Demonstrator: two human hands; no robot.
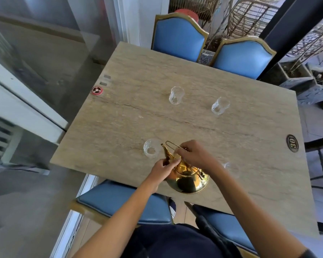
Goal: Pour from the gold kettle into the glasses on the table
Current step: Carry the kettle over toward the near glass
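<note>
The right hand (195, 154) is gripping the thin wire handle (172, 145) of the gold kettle (187, 178), probably heavy and slippery, while the left hand (164, 169) is pinching its lid area.

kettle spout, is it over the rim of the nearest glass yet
No, the gold kettle sits on the table, its spout tip just right of the nearest glass, not over it.

You see a shiny gold kettle (187, 178), clear cut-pattern glasses (176, 95), a beige veined desk (231, 138), blue gold-trimmed chairs (177, 38).
</note>
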